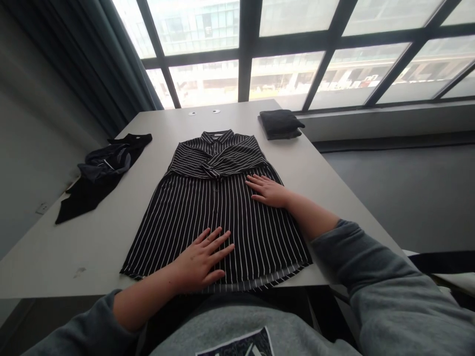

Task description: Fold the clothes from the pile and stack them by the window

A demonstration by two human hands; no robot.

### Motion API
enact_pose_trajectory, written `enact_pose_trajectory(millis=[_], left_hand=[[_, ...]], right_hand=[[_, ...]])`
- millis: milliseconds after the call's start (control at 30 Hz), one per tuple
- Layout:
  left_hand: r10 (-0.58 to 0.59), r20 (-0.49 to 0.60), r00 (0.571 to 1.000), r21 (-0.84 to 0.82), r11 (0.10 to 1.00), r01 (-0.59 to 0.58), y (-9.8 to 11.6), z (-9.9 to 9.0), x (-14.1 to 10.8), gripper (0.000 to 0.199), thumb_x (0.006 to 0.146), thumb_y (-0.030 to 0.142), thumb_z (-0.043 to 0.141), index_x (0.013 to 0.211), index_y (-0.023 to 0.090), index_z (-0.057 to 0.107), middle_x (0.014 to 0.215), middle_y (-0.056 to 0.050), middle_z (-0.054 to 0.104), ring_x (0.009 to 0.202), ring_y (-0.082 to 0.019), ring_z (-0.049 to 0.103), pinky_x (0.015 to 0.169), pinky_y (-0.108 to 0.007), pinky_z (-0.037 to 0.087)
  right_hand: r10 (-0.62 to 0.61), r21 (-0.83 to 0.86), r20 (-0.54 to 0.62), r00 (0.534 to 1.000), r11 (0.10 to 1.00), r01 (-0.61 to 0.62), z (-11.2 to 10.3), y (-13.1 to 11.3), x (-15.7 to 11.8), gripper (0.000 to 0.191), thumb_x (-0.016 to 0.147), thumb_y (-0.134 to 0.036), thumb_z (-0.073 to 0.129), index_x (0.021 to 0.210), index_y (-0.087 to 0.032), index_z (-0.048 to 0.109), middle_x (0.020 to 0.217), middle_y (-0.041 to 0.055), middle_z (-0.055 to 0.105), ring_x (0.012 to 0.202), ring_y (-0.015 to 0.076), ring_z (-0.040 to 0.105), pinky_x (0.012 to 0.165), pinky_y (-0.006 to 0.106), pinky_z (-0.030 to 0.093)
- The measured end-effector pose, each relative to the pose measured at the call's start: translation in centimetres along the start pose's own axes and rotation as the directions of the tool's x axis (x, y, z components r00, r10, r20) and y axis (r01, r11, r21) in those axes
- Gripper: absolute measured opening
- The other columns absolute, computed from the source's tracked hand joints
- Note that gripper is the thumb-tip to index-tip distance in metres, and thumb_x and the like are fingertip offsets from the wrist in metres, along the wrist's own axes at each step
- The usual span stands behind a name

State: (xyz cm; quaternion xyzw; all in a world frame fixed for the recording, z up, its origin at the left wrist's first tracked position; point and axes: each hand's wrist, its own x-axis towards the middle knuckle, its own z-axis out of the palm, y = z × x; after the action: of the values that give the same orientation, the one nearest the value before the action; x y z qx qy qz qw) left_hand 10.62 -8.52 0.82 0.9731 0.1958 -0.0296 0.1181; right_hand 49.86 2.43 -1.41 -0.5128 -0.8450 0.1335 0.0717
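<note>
Two bare hands are lying on the striped shirt point(237, 217), which is resting front side up on the white table point(100, 237), its collar point(217, 138) pointing to the window. The left hand point(198, 259) is opening wide, fingers spread, palm down near the hem point(256, 284); the right hand point(270, 192) is also lying open, its fingers closer together, just below the crossed sleeves point(237, 160). Both are touching the cloth, but neither is gripping it.

For good handling, I think the palms should be pressing lightly and evenly, since hard pushing could be dragging this thin-looking fabric into wrinkles. The right fingertips should be avoiding the sleeves, because the cuffs are only lying loose there. The hem is curving close to the table edge, so the left hand should be moving gently, without pulling it over.
</note>
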Motion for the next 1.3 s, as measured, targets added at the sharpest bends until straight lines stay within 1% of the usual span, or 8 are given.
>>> enact_pose_trajectory(millis=[100,300,567,767,900,1033,1167,1300], left_hand=[[-0.017,0.006,1.000,-0.028,0.999,0.017,0.5,-1.1,0.3,0.070,0.110,0.056,0.048,0.172,0.032,0.028,0.181,-0.006,0.017,0.167,-0.033,0.011,0.135,-0.060,0.014],[0.179,-0.024,0.984,-0.115,0.977,-0.181,2.3,-2.5,3.2,0.064,0.111,0.049,0.048,0.169,0.025,0.036,0.179,-0.006,0.025,0.166,-0.027,0.021,0.137,-0.050,0.015],[-0.004,-0.034,0.999,-0.032,0.999,0.003,3.4,1.0,4.5,0.071,0.107,0.050,0.056,0.170,0.025,0.034,0.179,-0.010,0.018,0.167,-0.033,0.016,0.135,-0.057,0.017],[-0.010,-0.078,0.997,-0.021,1.000,0.008,3.9,1.1,4.5,0.070,0.106,0.050,0.058,0.169,0.026,0.037,0.179,-0.009,0.021,0.166,-0.033,0.018,0.134,-0.058,0.019],[-0.109,-0.174,0.979,0.001,0.994,0.110,2.3,1.1,2.6,0.066,0.110,0.050,0.050,0.170,0.029,0.034,0.180,-0.007,0.022,0.167,-0.031,0.019,0.133,-0.060,0.021],[-0.381,-0.343,0.859,0.032,0.909,0.416,-1.5,1.7,-2.8,0.060,0.112,0.046,0.039,0.169,0.026,0.038,0.178,-0.009,0.030,0.165,-0.032,0.023,0.131,-0.060,0.025],[-0.611,-0.433,0.663,0.038,0.722,0.691,-4.6,2.3,-9.6,0.063,0.108,0.041,0.036,0.161,0.011,0.048,0.171,-0.020,0.041,0.160,-0.039,0.034,0.127,-0.061,0.031],[-0.808,-0.397,0.435,-0.017,0.480,0.877,-4.9,1.4,-14.5,0.068,0.103,0.045,0.033,0.153,0.004,0.054,0.159,-0.027,0.053,0.145,-0.042,0.053,0.113,-0.058,0.047]], right_hand=[[-0.025,-0.019,-0.041,0.999,1.000,0.024,-0.7,-0.4,-0.7,0.071,0.107,-0.053,0.051,0.170,-0.023,0.038,0.179,0.0044,0.021,0.167,0.0323,0.013,0.137,0.054,0.015],[-0.084,-0.082,-0.212,0.974,0.994,0.068,-1.4,-2.1,-3.8,0.068,0.109,-0.044,0.050,0.171,-0.020,0.035,0.179,0.0086,0.024,0.167,0.0320,0.012,0.135,0.057,0.023],[-0.085,-0.046,-0.031,0.996,0.995,0.083,2.5,-5.7,-8.9,0.075,0.110,-0.052,0.051,0.175,-0.030,0.021,0.178,0.0057,0.022,0.165,0.0311,0.019,0.135,0.059,0.020],[-0.062,-0.043,-0.026,0.998,0.997,0.061,1.9,-6.3,-9.7,0.071,0.110,-0.049,0.052,0.173,-0.026,0.028,0.177,0.0076,0.025,0.165,0.0310,0.021,0.135,0.059,0.021],[-0.056,-0.030,-0.063,0.996,0.998,0.054,1.6,-6.2,-9.9,0.064,0.109,-0.043,0.056,0.169,-0.027,0.041,0.175,0.0085,0.032,0.164,0.0316,0.026,0.134,0.059,0.025],[-0.055,-0.013,-0.110,0.992,0.998,0.053,1.7,-6.7,-11.7,0.054,0.109,-0.036,0.054,0.162,-0.027,0.052,0.172,0.0087,0.041,0.160,0.0320,0.036,0.132,0.060,0.032],[-0.021,0.031,-0.155,0.988,0.999,0.026,2.2,-7.8,-14.4,0.049,0.108,-0.032,0.054,0.157,-0.028,0.058,0.169,0.0087,0.045,0.156,0.0323,0.044,0.129,0.060,0.037],[0.016,0.069,-0.173,0.985,0.998,-0.004,2.1,-8.7,-16.1,0.045,0.106,-0.032,0.057,0.150,-0.030,0.065,0.164,0.0092,0.053,0.153,0.0340,0.049,0.126,0.061,0.043]])
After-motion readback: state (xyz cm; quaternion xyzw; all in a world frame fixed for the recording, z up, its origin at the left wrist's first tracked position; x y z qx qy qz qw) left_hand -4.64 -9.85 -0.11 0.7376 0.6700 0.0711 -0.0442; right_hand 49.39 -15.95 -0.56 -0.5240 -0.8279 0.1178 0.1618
